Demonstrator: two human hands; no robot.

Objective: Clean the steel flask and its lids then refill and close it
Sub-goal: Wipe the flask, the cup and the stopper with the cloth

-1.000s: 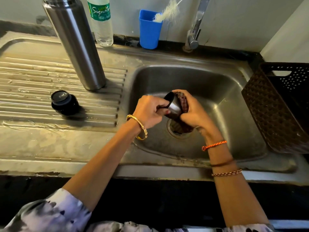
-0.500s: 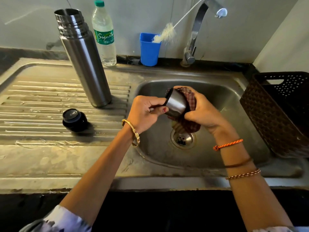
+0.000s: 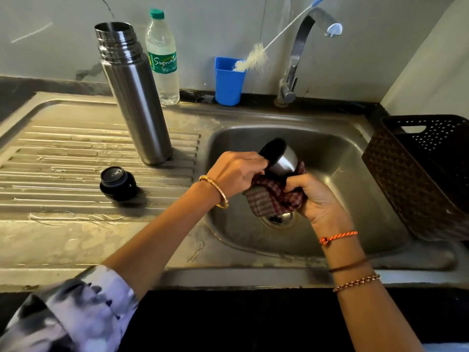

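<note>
where half a second before the cloth (image 3: pixel 275 196) wrapped the cup lid's (image 3: pixel 280 158) base, the right hand's (image 3: pixel 313 196) clamped fingers had drawn it lower, the left hand (image 3: pixel 234 174) gripping the rim, so wiping seemed nearly finished

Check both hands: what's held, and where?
Left hand grips the steel cup lid by its rim end; right hand holds the checked cloth, bunched under it.

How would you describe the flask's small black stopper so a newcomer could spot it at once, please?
Start at the ribbed steel draining board left of the sink basin. In front of the tall open steel flask sits the stopper: squat, round and glossy black, the only dark item on the board.
</note>
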